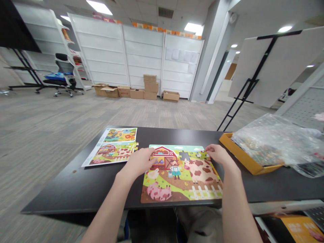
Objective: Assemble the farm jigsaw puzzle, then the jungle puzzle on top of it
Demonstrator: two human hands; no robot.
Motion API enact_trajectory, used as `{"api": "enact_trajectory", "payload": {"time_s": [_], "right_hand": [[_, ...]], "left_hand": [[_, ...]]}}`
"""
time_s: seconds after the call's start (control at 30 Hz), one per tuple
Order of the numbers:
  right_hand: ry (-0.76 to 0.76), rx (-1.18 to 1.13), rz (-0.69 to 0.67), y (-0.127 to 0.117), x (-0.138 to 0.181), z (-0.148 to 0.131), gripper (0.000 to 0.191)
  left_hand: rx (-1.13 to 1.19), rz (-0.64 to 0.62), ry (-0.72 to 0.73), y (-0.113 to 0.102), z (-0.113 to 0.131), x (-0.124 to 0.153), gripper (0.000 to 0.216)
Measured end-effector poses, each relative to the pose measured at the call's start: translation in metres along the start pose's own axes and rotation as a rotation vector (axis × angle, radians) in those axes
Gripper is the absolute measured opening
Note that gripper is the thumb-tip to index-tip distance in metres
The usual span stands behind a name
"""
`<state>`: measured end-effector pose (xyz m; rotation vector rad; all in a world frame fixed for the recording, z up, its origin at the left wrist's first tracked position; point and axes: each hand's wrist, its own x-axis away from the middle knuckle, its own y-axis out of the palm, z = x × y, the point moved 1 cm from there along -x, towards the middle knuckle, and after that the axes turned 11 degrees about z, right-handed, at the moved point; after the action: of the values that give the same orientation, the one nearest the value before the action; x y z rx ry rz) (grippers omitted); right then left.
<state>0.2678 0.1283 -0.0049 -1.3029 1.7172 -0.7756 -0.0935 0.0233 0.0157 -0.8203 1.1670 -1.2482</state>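
Note:
A farm jigsaw puzzle (182, 179) with a red barn, cows and pigs lies on the dark table (76, 182) in front of me. One piece is absent near its top middle (184, 156). My left hand (139, 162) rests with curled fingers on the puzzle's upper left corner. My right hand (217, 154) presses its fingertips on the upper right edge. Whether either hand pinches a piece is hidden.
Two picture sheets (113, 148) lie at the left of the table. An orange box lid (243, 155) with a clear plastic bag (280, 141) of pieces sits at the right. Cardboard boxes (150, 87), an office chair (62, 76) and easels stand on the floor beyond.

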Motion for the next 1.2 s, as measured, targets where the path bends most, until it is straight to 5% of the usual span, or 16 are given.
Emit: {"api": "enact_trajectory", "payload": {"time_s": [0.43,0.63,0.83,1.03,1.2], "right_hand": [[-0.096,0.02,-0.101,0.002,0.006,-0.019,0.008],[-0.089,0.023,-0.177,0.007,0.01,-0.025,0.008],[-0.081,0.036,-0.105,-0.004,0.011,-0.032,0.013],[-0.085,-0.022,-0.05,-0.01,0.013,-0.043,0.014],[-0.117,-0.045,-0.017,-0.007,0.015,-0.045,0.015]], "left_hand": [[-0.004,0.003,-0.028,-0.006,-0.005,0.005,0.023],[0.053,0.064,-0.107,-0.012,-0.025,0.005,0.023],[-0.099,0.235,-0.31,-0.017,-0.068,0.001,0.032],[-0.186,0.168,-0.252,0.0,-0.082,-0.009,0.05],[-0.185,0.143,-0.237,0.007,-0.081,-0.018,0.044]]}}
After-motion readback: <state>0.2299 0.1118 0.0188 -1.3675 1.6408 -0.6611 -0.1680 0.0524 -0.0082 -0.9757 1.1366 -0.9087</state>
